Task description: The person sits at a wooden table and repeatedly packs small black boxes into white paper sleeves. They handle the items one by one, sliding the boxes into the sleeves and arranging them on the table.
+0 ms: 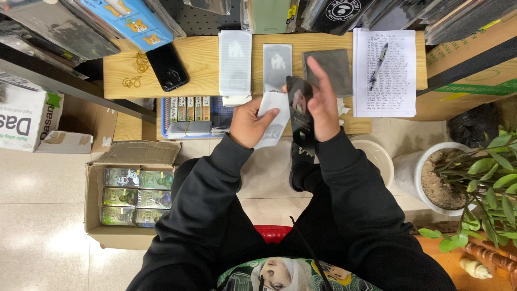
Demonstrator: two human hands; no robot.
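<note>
My left hand (249, 122) grips a white flat sleeve or wrapper (273, 117) just above the edge of the wooden desk (204, 59). My right hand (322, 103) holds a dark phone (299, 108) upright against the palm, fingers stretched up. The white sleeve touches the phone's left side. On the desk behind the hands lie a white flat packet (235, 62), a grey printed packet (277, 66) and a dark grey cloth (329, 64).
A black phone (167, 66) and metal rings (141, 62) lie at desk left. A handwritten sheet with a pen (378, 66) lies right. An open cardboard box (129, 195) of small boxes stands on the floor left. A potted plant (452, 178) stands right.
</note>
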